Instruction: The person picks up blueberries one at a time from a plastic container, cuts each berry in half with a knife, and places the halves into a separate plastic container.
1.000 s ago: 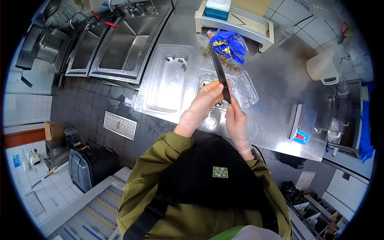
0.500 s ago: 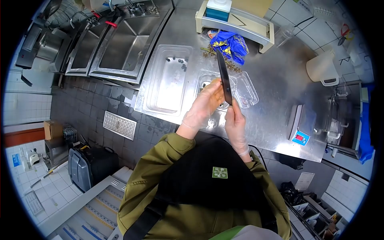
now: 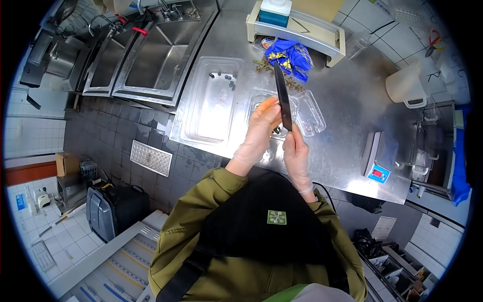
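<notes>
A dark-bladed knife [image 3: 283, 95] points away from me, its lower end gripped in my right hand [image 3: 297, 153], which wears a clear glove. My left hand [image 3: 259, 131], also gloved, has its fingers curled in against the blade's left side; whatever lies between them is hidden. Beneath both hands sits a clear plastic box [image 3: 250, 104] with its lid [image 3: 311, 115] folded open to the right. Small dark round pieces [image 3: 276, 130] show inside it. Left of the box, a larger clear tray [image 3: 211, 100] holds several dark round berries [image 3: 230, 80] near its far end.
Behind the box lie brownish scraps [image 3: 292, 84] and a crumpled blue bag [image 3: 292, 56] on the steel table [image 3: 342, 105]. A digital scale [image 3: 377, 158] stands at right, a white jug [image 3: 404, 86] at the back right. Sinks [image 3: 161, 55] adjoin the left side.
My left hand has turned, its fingers now bent more tightly beside the blade and its wrist slightly further right. The knife and right hand have barely moved.
</notes>
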Motion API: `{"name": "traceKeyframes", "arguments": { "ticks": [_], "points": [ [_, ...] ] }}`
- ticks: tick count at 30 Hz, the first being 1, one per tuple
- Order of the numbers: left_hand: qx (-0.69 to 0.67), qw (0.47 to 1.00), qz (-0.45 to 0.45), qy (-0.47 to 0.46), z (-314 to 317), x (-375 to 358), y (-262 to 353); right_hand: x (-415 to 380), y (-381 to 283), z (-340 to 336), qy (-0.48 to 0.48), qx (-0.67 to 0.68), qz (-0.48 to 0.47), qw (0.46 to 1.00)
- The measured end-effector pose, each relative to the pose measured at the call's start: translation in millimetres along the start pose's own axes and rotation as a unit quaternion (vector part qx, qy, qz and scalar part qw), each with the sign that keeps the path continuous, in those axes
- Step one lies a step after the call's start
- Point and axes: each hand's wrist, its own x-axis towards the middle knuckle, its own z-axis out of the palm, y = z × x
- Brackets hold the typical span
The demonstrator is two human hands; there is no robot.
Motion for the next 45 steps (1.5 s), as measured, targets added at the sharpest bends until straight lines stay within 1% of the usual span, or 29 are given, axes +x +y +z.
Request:
{"name": "traceKeyframes", "arguments": {
  "ticks": [1, 4, 7, 9, 12, 13, 15, 18, 19, 22, 31, 34, 36, 37, 39, 41, 42, 43, 45],
  "points": [
    [-0.019, 1.000, 0.001, 0.016, -1, 1, -1, 0, 1, 0, -0.002, 0.000, 0.000, 1.000],
    [-0.040, 0.999, -0.009, 0.014, -2, 1, -2, -1, 0, -1, -0.010, -0.017, 0.003, 1.000],
    [-0.058, 0.998, -0.026, -0.005, -7, 4, -7, -2, -4, -1, -0.009, -0.036, -0.017, 0.999],
    [-0.086, 0.996, -0.036, -0.012, -7, 4, -9, -2, -2, -1, 0.003, -0.065, -0.045, 0.997],
    [-0.119, 0.991, -0.050, -0.044, -10, 5, -12, 0, -2, 0, 0.036, -0.120, -0.131, 0.983],
    [-0.129, 0.988, -0.054, -0.058, -10, 5, -13, 0, -5, -1, 0.024, -0.128, -0.115, 0.985],
    [-0.141, 0.986, -0.073, -0.057, -8, 2, -11, -1, -16, -4, 0.001, -0.145, -0.084, 0.986],
    [-0.162, 0.980, -0.103, -0.048, -8, 3, -12, 0, -21, -4, 0.014, -0.157, -0.136, 0.978],
    [-0.169, 0.978, -0.114, -0.043, -10, 4, -14, 0, -20, -5, 0.015, -0.159, -0.137, 0.978],
    [-0.182, 0.972, -0.128, -0.073, -18, 8, -18, -2, -15, -5, 0.020, -0.165, -0.139, 0.976],
    [-0.187, 0.971, -0.123, -0.087, -15, 4, -14, -4, -15, -6, 0.032, -0.154, -0.134, 0.978],
    [-0.177, 0.977, -0.109, -0.048, -4, 0, -9, -4, -17, -6, 0.037, -0.165, -0.141, 0.976],
    [-0.139, 0.982, -0.089, -0.091, -6, -3, -5, -3, -22, -4, 0.048, -0.170, -0.163, 0.971],
    [-0.120, 0.983, -0.078, -0.112, -7, -4, -4, -3, -20, -4, 0.034, -0.155, -0.134, 0.978],
    [-0.095, 0.987, -0.085, -0.101, -10, -2, -5, -1, -9, -5, 0.006, -0.126, -0.078, 0.989],
    [-0.091, 0.987, -0.090, -0.098, -15, 0, -7, 4, 22, -1, -0.023, -0.015, -0.024, 0.999],
    [-0.100, 0.986, -0.092, -0.101, -18, 2, -8, 6, 19, 0, -0.040, 0.045, 0.013, 0.998],
    [-0.109, 0.984, -0.094, -0.104, -19, 4, -10, 8, 15, 1, -0.052, 0.103, 0.052, 0.992],
    [-0.138, 0.982, -0.098, -0.085, -19, 6, -13, 7, 2, -1, -0.081, 0.226, 0.153, 0.959]
  ]
}}
